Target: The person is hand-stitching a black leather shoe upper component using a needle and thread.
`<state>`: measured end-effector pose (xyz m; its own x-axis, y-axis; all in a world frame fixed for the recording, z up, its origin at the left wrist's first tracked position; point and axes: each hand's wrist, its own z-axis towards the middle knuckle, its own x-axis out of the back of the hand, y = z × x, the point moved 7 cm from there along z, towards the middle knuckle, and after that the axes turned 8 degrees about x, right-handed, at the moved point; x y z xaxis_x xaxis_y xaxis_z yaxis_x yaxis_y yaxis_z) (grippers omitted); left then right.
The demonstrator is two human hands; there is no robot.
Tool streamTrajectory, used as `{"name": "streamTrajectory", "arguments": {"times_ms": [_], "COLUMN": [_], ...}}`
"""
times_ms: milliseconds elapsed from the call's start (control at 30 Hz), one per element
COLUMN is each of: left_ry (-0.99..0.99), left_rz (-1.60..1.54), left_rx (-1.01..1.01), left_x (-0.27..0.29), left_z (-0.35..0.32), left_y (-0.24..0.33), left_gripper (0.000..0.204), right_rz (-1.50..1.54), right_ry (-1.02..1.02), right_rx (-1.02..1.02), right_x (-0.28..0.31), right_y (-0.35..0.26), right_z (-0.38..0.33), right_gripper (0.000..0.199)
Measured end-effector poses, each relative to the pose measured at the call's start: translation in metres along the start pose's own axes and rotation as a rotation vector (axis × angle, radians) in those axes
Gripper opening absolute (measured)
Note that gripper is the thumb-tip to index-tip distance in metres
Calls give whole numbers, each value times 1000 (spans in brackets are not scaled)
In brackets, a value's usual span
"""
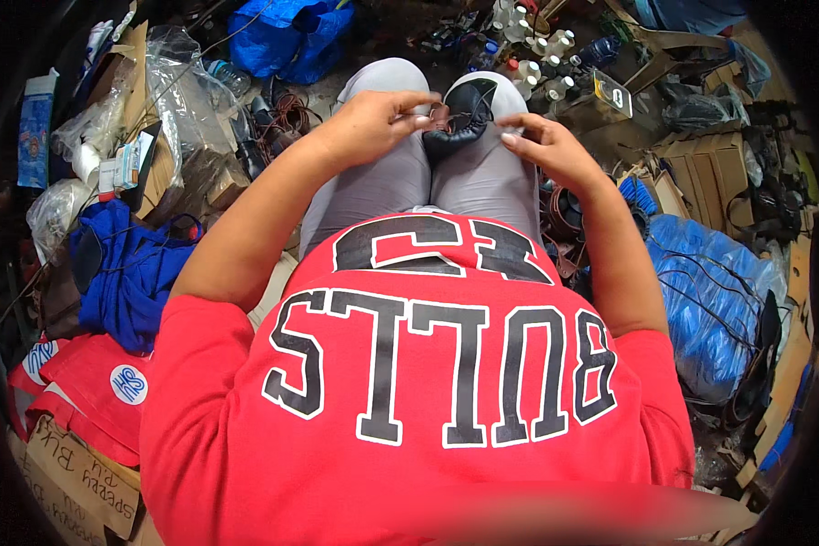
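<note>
A black leather shoe (458,120) rests between my knees, on the grey trousers (387,177). Thin dark strands cross its opening. My left hand (387,120) is at the shoe's left side, fingers curled toward a small brownish, blurred patch by its edge. To the right of the shoe, my right hand (548,150) has thumb and forefinger curled close to each other, over my right knee. Anything thin pinched in either hand is too small to make out.
Several small bottles (555,68) stand beyond my right knee. A blue plastic bag (289,41) lies ahead on the left. Brown shoes (287,118) sit beside my left leg. Cardboard (708,177) and a blue wrapped bundle (705,305) are on the right; blue cloth (127,273) lies left.
</note>
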<state>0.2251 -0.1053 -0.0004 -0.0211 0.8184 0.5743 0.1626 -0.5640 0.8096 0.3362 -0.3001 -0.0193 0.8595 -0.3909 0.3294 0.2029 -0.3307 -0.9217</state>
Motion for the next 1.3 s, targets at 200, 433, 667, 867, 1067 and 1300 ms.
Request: {"name": "streamTrajectory", "arguments": {"times_ms": [200, 433, 667, 867, 1067, 1300], "left_ry": [127, 473, -142, -325, -456, -558], "left_rz": [-21, -131, 72, 121, -125, -213], "left_rx": [361, 116, -55, 38, 79, 77], "left_x": [73, 111, -17, -29, -40, -47], "left_z": [-18, -9, 60, 80, 80, 78], "left_y": [-75, -86, 42, 26, 20, 10], "left_gripper": [23, 33, 30, 24, 25, 32], "right_rz": [424, -145, -347, -462, -331, -189], "right_ry": [424, 353, 178, 114, 70, 230], "right_rx": [-114, -321, 252, 354, 327, 329], "right_x": [86, 132, 30, 24, 12, 1], "right_y": [28, 76, -43, -52, -37, -19], "right_z": [-44, -82, 15, 32, 31, 9], "right_gripper": [17, 32, 18, 12, 11, 14]}}
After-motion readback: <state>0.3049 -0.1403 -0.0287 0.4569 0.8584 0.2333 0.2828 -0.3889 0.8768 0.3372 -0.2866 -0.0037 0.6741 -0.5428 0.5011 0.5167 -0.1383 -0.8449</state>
